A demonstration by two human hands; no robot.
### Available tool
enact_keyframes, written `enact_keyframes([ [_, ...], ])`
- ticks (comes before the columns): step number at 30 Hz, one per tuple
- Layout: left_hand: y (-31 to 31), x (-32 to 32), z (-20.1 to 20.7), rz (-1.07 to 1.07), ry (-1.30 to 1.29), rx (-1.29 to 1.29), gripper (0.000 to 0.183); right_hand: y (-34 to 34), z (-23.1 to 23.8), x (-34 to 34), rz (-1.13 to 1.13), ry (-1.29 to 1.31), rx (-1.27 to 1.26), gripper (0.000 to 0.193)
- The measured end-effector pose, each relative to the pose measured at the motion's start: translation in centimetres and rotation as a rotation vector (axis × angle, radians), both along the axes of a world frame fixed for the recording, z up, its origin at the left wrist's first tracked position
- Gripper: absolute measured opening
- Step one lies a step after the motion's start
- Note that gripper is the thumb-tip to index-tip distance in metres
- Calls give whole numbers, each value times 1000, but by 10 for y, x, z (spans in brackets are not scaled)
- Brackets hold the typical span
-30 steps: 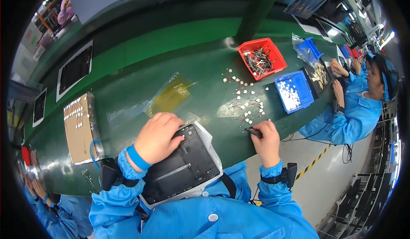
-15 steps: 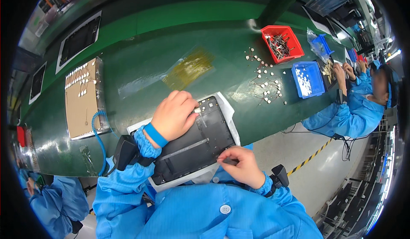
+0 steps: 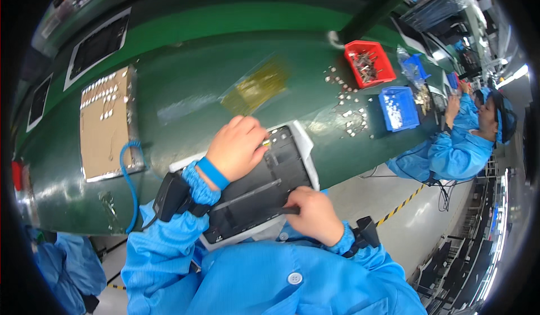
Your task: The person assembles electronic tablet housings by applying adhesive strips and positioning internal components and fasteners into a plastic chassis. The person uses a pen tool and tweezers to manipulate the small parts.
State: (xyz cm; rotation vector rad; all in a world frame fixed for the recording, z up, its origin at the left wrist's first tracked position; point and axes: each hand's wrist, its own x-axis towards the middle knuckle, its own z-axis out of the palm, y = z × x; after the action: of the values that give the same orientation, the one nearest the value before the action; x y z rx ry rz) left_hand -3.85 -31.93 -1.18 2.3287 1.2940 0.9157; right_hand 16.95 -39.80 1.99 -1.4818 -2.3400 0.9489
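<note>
A black flat casing (image 3: 247, 194), like a tablet's back shell, lies tilted on a white sheet (image 3: 304, 140) at the table's near edge. My left hand (image 3: 236, 149) arches over its far part. Its fingertips are pressed together beside a small pale piece (image 3: 266, 143); whether they grip it is hidden. At the casing's near right side, my right hand (image 3: 316, 213) is closed round a short dark stick-like thing (image 3: 283, 210). That thing points left across the casing, and its exact kind is unclear.
Beyond the casing, yellowish film (image 3: 256, 88) sticks to the green table. Small white parts with thin wires (image 3: 354, 121) lie right of it, near a red bin (image 3: 384, 70) and a blue bin (image 3: 413, 112). A cardboard-topped board (image 3: 104, 140) and coiled cord (image 3: 124, 163) are left. A co-worker (image 3: 461, 152) sits right.
My right hand has shifted its hold, and a dark stick-like thing now shows from its fingers. My left hand remains over the far part of the casing. The view has turned slightly.
</note>
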Motion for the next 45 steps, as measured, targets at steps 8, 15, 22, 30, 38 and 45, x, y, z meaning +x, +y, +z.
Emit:
enact_keyframes([
  [8,-3,3,4,13,-24,-53,20,5,-1,3,41,-106,-2,14],
  [15,-2,0,8,6,-29,-96,20,121,46,68,-291,263,54,17],
  [22,3,1,12,-1,-34,-81,21,296,43,135,-299,-403,475,20],
  [30,0,-2,8,5,-44,-130,22,329,19,129,-192,-603,408,24],
  [38,2,-3,12,-5,-60,-126,20,322,28,149,-417,-231,570,22],
  [45,6,-8,9,20,-102,-107,21,302,42,153,-589,74,690,12],
])
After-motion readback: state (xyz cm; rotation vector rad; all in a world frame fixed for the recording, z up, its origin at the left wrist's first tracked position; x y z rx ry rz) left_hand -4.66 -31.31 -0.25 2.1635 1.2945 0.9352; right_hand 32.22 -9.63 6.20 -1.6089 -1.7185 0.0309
